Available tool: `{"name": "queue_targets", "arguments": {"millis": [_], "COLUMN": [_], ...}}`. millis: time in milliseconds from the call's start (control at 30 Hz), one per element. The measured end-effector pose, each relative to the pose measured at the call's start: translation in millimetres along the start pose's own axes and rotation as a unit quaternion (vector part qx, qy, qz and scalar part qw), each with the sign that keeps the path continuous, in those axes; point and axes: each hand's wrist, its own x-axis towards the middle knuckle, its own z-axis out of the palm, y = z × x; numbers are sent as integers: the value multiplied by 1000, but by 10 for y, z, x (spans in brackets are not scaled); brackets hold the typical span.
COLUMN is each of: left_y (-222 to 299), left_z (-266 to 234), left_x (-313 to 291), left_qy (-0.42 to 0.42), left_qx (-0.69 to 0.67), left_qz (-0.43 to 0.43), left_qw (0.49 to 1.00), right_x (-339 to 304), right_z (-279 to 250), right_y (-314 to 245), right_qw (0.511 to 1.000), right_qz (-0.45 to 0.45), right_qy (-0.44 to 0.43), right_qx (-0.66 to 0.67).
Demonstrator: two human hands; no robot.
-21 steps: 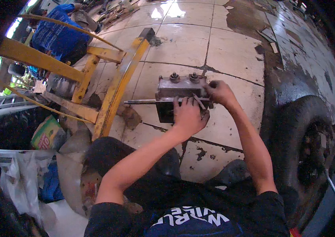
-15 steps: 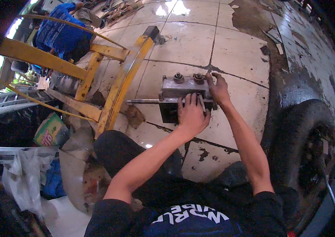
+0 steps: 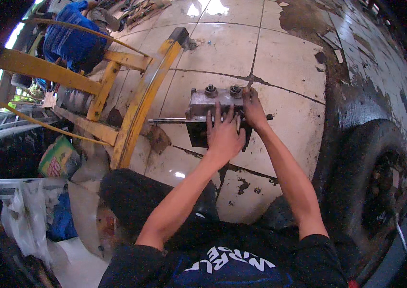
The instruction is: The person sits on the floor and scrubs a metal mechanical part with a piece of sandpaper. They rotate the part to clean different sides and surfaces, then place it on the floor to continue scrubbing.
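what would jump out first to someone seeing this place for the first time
The bright yellow metal frame left of centre likely catches the eye first. Next comes the boxy grey metal block near the middle, with the left hand on it and the right hand at its right end. A large black rubber tyre stands at the right.

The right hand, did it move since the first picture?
Yes, the right hand moved left, judged against the crossing floor-tile lines just beyond it.
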Motion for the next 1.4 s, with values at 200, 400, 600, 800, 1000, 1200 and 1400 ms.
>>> {"name": "queue_targets", "arguments": {"millis": [200,400,600,800,1000,1200,1400], "left_y": [40,-88,-8,32,-68,-88,-128], "left_z": [14,166,159,24,42,57,120], "left_x": [-220,-157,-55,-32,-153,-124,-34], "left_qy": [47,49,54,28,11,-2,41], "left_qx": [-3,-37,-35,2,36,18,-53], "left_qz": [21,-5,-6,7,50,60,41], "left_qw": [999,998,998,1000,998,998,997], "right_x": [18,-85,128,18,-49,15,2], "right_z": [27,19,26,44,78,42,-24], "right_y": [24,-234,21,62,-97,5,-200], "right_qw": [1000,999,999,998,1000,999,997], "right_qz": [-16,21,38,-29,14,14,73], "right_qy": [19,-23,1,-11,15,37,-18], "right_qx": [1,23,-20,-52,-20,-27,3]}}
